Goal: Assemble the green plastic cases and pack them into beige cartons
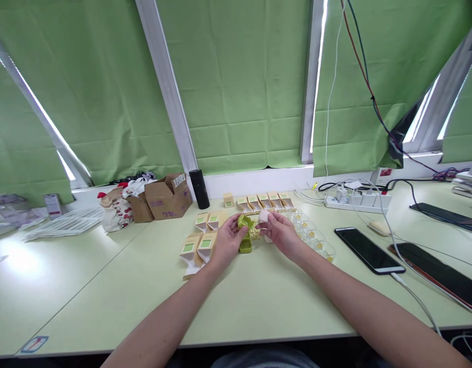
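My left hand grips a small olive-green open case between thumb and fingers. Just below it, another green piece sits at the table; whether the two are joined I cannot tell. A small pale pinkish-white piece is pinched in my right hand, close beside the case. Between and behind my hands lie several small yellow pieces, partly hidden. To the right is a group of clear plastic cups with yellowish spots. Small kraft cartons with green labels lie to the left.
More opened cartons line the back. A black cylinder, a cardboard box and a cloth bag stand back left. On the right are a phone with a cable, a dark flat case and a power strip.
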Motion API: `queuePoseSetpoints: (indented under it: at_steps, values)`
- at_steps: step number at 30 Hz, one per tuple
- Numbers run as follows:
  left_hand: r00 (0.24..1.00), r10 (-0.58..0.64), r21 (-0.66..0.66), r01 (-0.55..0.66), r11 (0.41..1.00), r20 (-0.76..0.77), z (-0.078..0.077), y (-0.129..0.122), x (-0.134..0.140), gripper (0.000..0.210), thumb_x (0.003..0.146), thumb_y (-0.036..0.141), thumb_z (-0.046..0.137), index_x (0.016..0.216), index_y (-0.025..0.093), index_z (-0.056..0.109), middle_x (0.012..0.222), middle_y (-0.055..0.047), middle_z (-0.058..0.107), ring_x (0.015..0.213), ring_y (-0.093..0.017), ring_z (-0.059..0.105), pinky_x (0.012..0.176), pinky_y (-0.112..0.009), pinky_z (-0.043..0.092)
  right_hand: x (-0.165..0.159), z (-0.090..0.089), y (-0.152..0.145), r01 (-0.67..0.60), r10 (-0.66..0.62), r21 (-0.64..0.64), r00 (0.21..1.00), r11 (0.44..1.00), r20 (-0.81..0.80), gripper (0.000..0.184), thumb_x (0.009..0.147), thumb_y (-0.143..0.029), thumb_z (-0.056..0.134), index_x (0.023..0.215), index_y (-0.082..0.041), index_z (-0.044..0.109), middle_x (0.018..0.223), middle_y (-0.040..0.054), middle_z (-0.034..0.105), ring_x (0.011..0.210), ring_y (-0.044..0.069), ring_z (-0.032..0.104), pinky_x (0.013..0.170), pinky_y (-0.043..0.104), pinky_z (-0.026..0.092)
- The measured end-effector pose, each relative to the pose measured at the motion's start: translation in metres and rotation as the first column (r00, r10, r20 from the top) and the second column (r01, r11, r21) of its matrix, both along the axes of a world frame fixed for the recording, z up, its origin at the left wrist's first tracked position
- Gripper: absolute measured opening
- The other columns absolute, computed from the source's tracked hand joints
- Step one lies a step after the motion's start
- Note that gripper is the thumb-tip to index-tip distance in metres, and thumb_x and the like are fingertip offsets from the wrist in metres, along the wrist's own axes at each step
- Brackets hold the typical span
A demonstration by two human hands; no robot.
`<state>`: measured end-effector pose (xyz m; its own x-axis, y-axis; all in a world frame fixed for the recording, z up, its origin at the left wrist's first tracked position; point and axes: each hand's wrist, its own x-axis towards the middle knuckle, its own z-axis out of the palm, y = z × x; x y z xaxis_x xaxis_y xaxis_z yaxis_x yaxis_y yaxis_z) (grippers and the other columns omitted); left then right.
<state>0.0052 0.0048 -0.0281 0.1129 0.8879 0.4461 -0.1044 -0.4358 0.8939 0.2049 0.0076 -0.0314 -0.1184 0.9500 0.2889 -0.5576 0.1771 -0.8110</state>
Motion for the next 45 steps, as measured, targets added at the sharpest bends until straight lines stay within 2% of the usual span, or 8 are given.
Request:
queuePoseSetpoints:
  at_steps: [5, 11, 16, 24, 32, 36, 42, 45]
  values:
    - [0.996, -0.009, -0.035, 0.012, 0.999, 0.084, -0.002, 0.001, -0.001, 0.072, 0.08, 0.05, 0.09, 0.137, 0.018, 0.061, 0.132, -0.016, 0.075, 0.126, -0.029, 0.071, 0.108, -0.045, 0.058, 0.004, -0.003, 0.002, -0.078, 0.073, -0.076, 0.996, 0.994, -0.055, 0.046, 0.076, -0.056, 0.092, 0.106, -0.025, 0.076, 0.106, 0.0079, 0.078, 0.086, 0.024, 0.075, 0.07, 0.037, 0.062]
    - [0.995, -0.01, -0.019, 0.011, 1.0, 0.096, 0.001, -0.004, -0.003, 0.069, 0.082, 0.048, 0.088, 0.138, 0.02, 0.058, 0.143, -0.018, 0.07, 0.13, -0.032, 0.07, 0.106, -0.047, 0.059, 0.005, 0.0, -0.001, -0.056, 0.056, -0.022, 0.998, 0.998, 0.04, 0.043, 0.086, -0.058, 0.082, 0.113, -0.026, 0.074, 0.116, 0.0105, 0.079, 0.091, 0.026, 0.075, 0.07, 0.04, 0.062]
    - [0.997, -0.021, 0.01, 0.02, 1.0, 0.074, 0.004, -0.009, -0.003, 0.064, 0.085, 0.048, 0.085, 0.136, 0.023, 0.056, 0.145, -0.016, 0.069, 0.128, -0.031, 0.071, 0.102, -0.046, 0.062, 0.006, 0.005, -0.006, -0.063, 0.064, -0.036, 0.998, 0.997, 0.025, 0.043, 0.085, -0.054, 0.085, 0.116, -0.028, 0.07, 0.123, 0.0097, 0.079, 0.098, 0.026, 0.076, 0.072, 0.039, 0.062]
    - [0.996, 0.004, 0.021, -0.006, 1.0, 0.09, 0.002, -0.009, -0.004, 0.06, 0.087, 0.043, 0.084, 0.136, 0.023, 0.056, 0.143, -0.015, 0.07, 0.125, -0.029, 0.071, 0.103, -0.045, 0.061, 0.005, 0.012, -0.011, -0.043, 0.04, -0.062, 0.999, 0.997, -0.036, 0.05, 0.075, -0.047, 0.095, 0.115, -0.028, 0.071, 0.112, 0.0051, 0.079, 0.092, 0.022, 0.074, 0.07, 0.032, 0.058]
    - [0.996, 0.017, 0.018, -0.018, 1.0, 0.088, 0.004, -0.011, -0.003, 0.063, 0.084, 0.045, 0.085, 0.136, 0.022, 0.057, 0.144, -0.016, 0.069, 0.127, -0.031, 0.071, 0.103, -0.045, 0.061, 0.005, 0.017, -0.016, 0.025, -0.025, -0.012, 1.0, 1.0, 0.002, 0.049, 0.068, -0.043, 0.099, 0.109, -0.028, 0.077, 0.105, 0.0041, 0.076, 0.09, 0.021, 0.07, 0.067, 0.031, 0.057]
    - [0.996, 0.022, 0.027, -0.024, 0.999, 0.085, 0.006, -0.012, -0.003, 0.061, 0.085, 0.045, 0.084, 0.135, 0.022, 0.058, 0.144, -0.016, 0.07, 0.128, -0.031, 0.07, 0.103, -0.045, 0.06, 0.004, 0.019, -0.016, 0.041, -0.041, 0.01, 0.999, 0.999, -0.001, 0.048, 0.065, -0.038, 0.102, 0.105, -0.027, 0.078, 0.1, 0.0021, 0.075, 0.09, 0.019, 0.071, 0.077, 0.035, 0.062]
    - [0.991, 0.013, -0.003, -0.013, 1.0, 0.135, 0.01, -0.017, -0.001, 0.06, 0.081, 0.041, 0.089, 0.132, 0.022, 0.062, 0.138, -0.014, 0.071, 0.125, -0.031, 0.069, 0.105, -0.047, 0.058, 0.005, 0.03, -0.019, 0.104, -0.105, 0.055, 0.994, 0.993, 0.015, 0.052, 0.06, -0.042, 0.103, 0.104, -0.026, 0.079, 0.092, 0.0011, 0.078, 0.094, 0.022, 0.075, 0.097, 0.044, 0.063]
    - [0.99, 0.014, 0.005, -0.015, 1.0, 0.14, 0.011, -0.018, -0.001, 0.059, 0.081, 0.041, 0.09, 0.131, 0.023, 0.063, 0.137, -0.013, 0.072, 0.126, -0.03, 0.069, 0.108, -0.047, 0.056, 0.013, 0.04, -0.02, 0.161, -0.172, 0.095, 0.977, 0.982, 0.127, 0.054, 0.062, -0.043, 0.101, 0.108, -0.026, 0.079, 0.09, 0.0015, 0.078, 0.088, 0.023, 0.074, 0.089, 0.043, 0.063]
